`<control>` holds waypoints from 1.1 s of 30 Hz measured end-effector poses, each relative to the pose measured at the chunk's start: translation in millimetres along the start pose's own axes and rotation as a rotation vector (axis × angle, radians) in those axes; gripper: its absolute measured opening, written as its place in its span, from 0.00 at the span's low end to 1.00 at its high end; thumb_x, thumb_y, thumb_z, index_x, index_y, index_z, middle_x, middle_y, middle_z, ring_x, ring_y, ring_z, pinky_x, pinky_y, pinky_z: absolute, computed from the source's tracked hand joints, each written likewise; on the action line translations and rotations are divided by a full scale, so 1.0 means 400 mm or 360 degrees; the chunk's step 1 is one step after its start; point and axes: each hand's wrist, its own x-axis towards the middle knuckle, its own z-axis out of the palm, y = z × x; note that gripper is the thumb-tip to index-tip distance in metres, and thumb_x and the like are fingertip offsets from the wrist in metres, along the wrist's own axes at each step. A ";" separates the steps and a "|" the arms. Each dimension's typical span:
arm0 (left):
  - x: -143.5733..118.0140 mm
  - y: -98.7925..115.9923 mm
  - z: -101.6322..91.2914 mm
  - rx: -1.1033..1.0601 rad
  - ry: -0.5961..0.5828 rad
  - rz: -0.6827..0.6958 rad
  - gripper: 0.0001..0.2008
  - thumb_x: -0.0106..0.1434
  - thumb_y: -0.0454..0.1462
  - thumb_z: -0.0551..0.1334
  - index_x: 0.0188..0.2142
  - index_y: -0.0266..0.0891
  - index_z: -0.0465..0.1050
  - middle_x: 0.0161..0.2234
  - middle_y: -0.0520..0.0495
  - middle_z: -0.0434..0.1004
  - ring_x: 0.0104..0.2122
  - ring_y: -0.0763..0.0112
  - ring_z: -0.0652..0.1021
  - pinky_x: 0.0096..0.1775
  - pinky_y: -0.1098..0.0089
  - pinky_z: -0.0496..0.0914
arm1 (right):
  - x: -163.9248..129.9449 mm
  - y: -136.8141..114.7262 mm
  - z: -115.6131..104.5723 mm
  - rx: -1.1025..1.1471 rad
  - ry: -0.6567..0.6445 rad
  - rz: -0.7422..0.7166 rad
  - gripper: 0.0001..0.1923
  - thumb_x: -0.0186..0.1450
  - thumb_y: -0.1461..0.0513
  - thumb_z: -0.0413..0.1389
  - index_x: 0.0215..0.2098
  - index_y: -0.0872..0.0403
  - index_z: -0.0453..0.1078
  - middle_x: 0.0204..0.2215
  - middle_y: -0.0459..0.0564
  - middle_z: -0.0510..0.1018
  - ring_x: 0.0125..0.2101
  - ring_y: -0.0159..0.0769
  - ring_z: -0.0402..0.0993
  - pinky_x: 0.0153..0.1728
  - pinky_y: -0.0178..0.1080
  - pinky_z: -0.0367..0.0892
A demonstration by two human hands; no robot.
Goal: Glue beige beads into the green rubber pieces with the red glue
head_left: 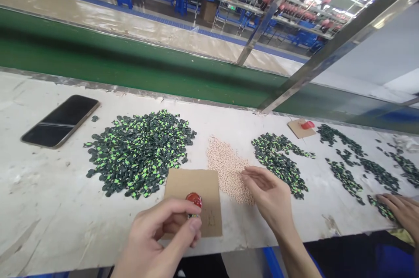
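Note:
My left hand (pixel 166 232) is closed in a pinch, thumb and forefinger on a small black-and-green piece (pixel 193 215), mostly covered by the fingers. Just beyond those fingertips, a shallow red cap (pixel 194 199) with a glossy inside sits on a square of brown cardboard (pixel 209 182). To the right, the curled fingers of my right hand (pixel 270 193) come together at the edge of a heap of tiny pale pink beads (pixel 225 166). Whatever those fingertips hold is too small to make out. A large heap of black-and-green pieces (pixel 144 151) lies left of the cardboard.
A phone (pixel 62 121) lies at the far left. Right of the beads is a smaller heap of black-and-green pieces (pixel 278 156). Another cardboard square (pixel 297 128) carries a red cap (pixel 307 125). A co-worker's hand (pixel 401 212) touches pieces at the right. A green belt (pixel 131 60) runs behind the table.

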 end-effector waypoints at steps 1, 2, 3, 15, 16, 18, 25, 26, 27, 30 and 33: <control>-0.001 -0.004 0.003 0.0006 -0.0023 0.0043 0.04 0.58 0.36 0.70 0.29 0.48 0.84 0.20 0.57 0.79 0.20 0.75 0.79 0.26 0.80 0.76 | 0.002 0.002 0.002 0.0042 0.0010 0.0023 0.07 0.58 0.57 0.63 0.31 0.52 0.80 0.28 0.53 0.88 0.29 0.44 0.86 0.33 0.44 0.84; -0.002 -0.008 0.004 0.0026 -0.0044 0.0097 0.05 0.59 0.35 0.69 0.30 0.48 0.85 0.21 0.57 0.80 0.20 0.75 0.80 0.26 0.80 0.77 | 0.004 0.003 0.004 0.0079 0.0020 0.0045 0.06 0.57 0.58 0.63 0.31 0.52 0.80 0.28 0.53 0.87 0.29 0.44 0.86 0.33 0.44 0.83; -0.002 -0.012 0.004 0.0063 -0.0063 0.0156 0.07 0.60 0.35 0.68 0.32 0.49 0.85 0.23 0.56 0.81 0.21 0.75 0.80 0.26 0.80 0.77 | 0.005 0.002 0.005 0.0113 0.0029 0.0066 0.06 0.57 0.59 0.64 0.31 0.52 0.80 0.28 0.52 0.87 0.29 0.44 0.86 0.34 0.44 0.83; -0.001 -0.056 -0.007 0.0429 -0.0306 0.0640 0.12 0.64 0.29 0.64 0.36 0.47 0.83 0.27 0.55 0.81 0.22 0.77 0.80 0.26 0.81 0.75 | -0.001 -0.006 -0.007 0.0530 0.0037 0.0334 0.12 0.52 0.58 0.72 0.32 0.51 0.78 0.28 0.50 0.84 0.31 0.39 0.83 0.37 0.41 0.81; 0.001 -0.056 -0.006 0.0436 -0.0305 0.0652 0.11 0.64 0.29 0.64 0.36 0.47 0.83 0.27 0.55 0.81 0.22 0.77 0.80 0.26 0.81 0.75 | -0.005 -0.013 -0.011 0.0566 0.0015 0.0352 0.13 0.52 0.58 0.73 0.33 0.51 0.78 0.29 0.50 0.84 0.32 0.39 0.83 0.37 0.41 0.81; 0.006 -0.056 0.000 0.0443 -0.0301 0.0685 0.11 0.64 0.28 0.64 0.37 0.46 0.82 0.28 0.55 0.82 0.22 0.77 0.80 0.26 0.82 0.76 | -0.020 -0.031 -0.020 0.0645 -0.0053 0.0384 0.14 0.53 0.58 0.74 0.35 0.51 0.78 0.31 0.50 0.84 0.33 0.39 0.83 0.38 0.40 0.81; 0.025 -0.065 0.047 0.0435 -0.0359 0.1014 0.12 0.65 0.24 0.62 0.42 0.39 0.80 0.32 0.48 0.83 0.29 0.75 0.82 0.33 0.82 0.77 | -0.112 -0.114 -0.030 0.1123 -0.0551 0.0536 0.12 0.57 0.62 0.74 0.36 0.47 0.77 0.30 0.45 0.83 0.31 0.33 0.84 0.34 0.31 0.80; 0.026 -0.063 0.051 0.0451 -0.0383 0.1064 0.12 0.65 0.23 0.62 0.42 0.37 0.81 0.33 0.46 0.83 0.30 0.74 0.83 0.34 0.81 0.78 | -0.121 -0.121 -0.029 0.1182 -0.0628 0.0555 0.12 0.58 0.63 0.73 0.36 0.47 0.77 0.31 0.45 0.83 0.31 0.32 0.84 0.34 0.31 0.79; 0.027 -0.060 0.052 0.0467 -0.0417 0.1100 0.12 0.64 0.23 0.62 0.42 0.35 0.81 0.32 0.45 0.84 0.30 0.72 0.83 0.35 0.80 0.78 | -0.127 -0.129 -0.029 0.1218 -0.0687 0.0563 0.12 0.59 0.64 0.73 0.37 0.46 0.77 0.32 0.45 0.83 0.32 0.32 0.84 0.35 0.30 0.79; 0.029 -0.041 0.044 0.0466 -0.0539 0.1070 0.10 0.64 0.22 0.63 0.39 0.31 0.82 0.31 0.42 0.84 0.29 0.70 0.84 0.36 0.78 0.78 | -0.136 -0.148 -0.030 0.1292 -0.0833 0.0576 0.12 0.61 0.65 0.72 0.38 0.45 0.76 0.32 0.43 0.84 0.33 0.29 0.83 0.35 0.28 0.78; 0.030 -0.023 0.028 0.0457 -0.0681 0.0894 0.09 0.64 0.24 0.64 0.37 0.33 0.83 0.30 0.43 0.85 0.28 0.70 0.84 0.34 0.78 0.78 | -0.135 -0.165 -0.034 0.1305 -0.0906 0.0589 0.13 0.63 0.67 0.70 0.40 0.45 0.74 0.33 0.42 0.84 0.34 0.28 0.83 0.37 0.28 0.78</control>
